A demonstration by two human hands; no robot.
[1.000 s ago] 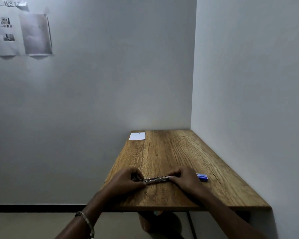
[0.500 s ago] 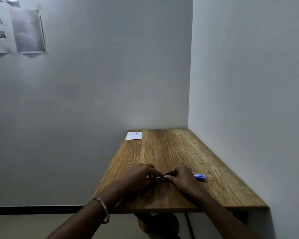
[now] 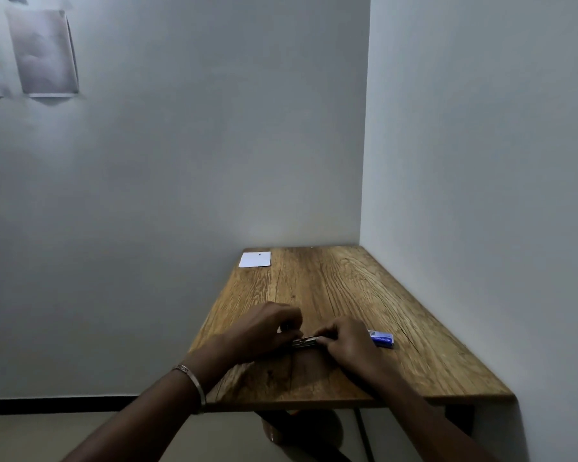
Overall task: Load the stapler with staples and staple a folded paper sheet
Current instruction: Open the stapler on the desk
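Both hands have drawn together since a second ago, so only a short metal stretch of the stapler now shows between them, where a longer length lay bare before. It lies on the wooden tabletop near the front edge, lengthwise left to right. The left hand covers its left end with fingers curled down over it; the right hand grips the right end, fingertips bunched against the metal. Whether the stapler's tray is open or closed is hidden by the hands. Just right of the right hand, touching the tabletop, sits a small blue staple box. Well apart, at the far left corner, lies the white folded paper sheet with a small dark mark near its far edge. A metal bangle circles the left wrist. Printed sheets hang on the grey wall at upper left.
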